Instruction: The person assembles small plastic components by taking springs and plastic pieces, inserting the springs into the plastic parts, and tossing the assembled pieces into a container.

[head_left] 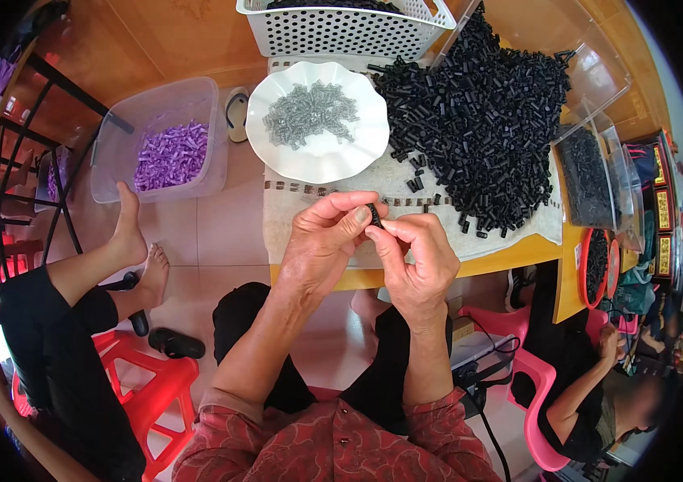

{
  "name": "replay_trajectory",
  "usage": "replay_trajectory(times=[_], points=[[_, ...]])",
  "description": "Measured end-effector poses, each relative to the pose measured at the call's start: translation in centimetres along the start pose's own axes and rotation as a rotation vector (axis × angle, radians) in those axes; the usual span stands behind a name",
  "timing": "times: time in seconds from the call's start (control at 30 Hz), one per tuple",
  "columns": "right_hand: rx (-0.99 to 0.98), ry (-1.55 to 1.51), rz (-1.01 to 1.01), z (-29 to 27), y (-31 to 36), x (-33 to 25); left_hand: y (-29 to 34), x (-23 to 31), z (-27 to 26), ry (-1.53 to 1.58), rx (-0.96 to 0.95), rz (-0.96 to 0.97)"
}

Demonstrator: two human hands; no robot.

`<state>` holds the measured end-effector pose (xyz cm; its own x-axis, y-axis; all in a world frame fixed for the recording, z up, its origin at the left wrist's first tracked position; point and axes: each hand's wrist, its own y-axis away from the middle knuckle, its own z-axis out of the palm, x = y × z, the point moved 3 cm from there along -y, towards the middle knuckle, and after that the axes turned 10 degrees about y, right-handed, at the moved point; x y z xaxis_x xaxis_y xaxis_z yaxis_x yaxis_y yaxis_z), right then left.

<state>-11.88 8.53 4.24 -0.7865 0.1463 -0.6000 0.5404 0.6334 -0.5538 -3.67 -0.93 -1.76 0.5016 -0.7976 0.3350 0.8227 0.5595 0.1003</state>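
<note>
Both my hands meet over the front edge of the table, fingers closed in pinches. Between the thumb and fingers of my left hand (321, 237) is a small black cylindrical part (374, 215). My right hand (418, 261) pinches at the same part from the other side; whether it also holds a smaller piece is hidden by the fingertips. Ahead and to the left, a white scalloped plate (317, 166) carries a heap of small clear plastic pieces (309, 114). A large pile of black cylindrical parts (486, 112) spreads over the cloth at the right, with several loose ones near my right hand.
A white perforated basket (341, 34) stands at the back. Clear bins (590, 177) and a red-rimmed round container (596, 269) sit at the right. On the left, a plastic tub (213, 145) holds purple pieces. People sit on both sides, near a red stool (153, 394) and pink chair (538, 377).
</note>
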Motion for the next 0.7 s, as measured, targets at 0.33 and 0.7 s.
replay_trajectory(times=[0.33,0.7], points=[[-0.009,0.154,-0.169,-0.1,-0.2,-0.1,0.0,0.7,0.3,-0.229,0.048,0.041],[0.005,0.089,-0.161,-0.5,-0.8,0.6,-0.2,0.5,0.1,-0.1,-0.045,-0.042]])
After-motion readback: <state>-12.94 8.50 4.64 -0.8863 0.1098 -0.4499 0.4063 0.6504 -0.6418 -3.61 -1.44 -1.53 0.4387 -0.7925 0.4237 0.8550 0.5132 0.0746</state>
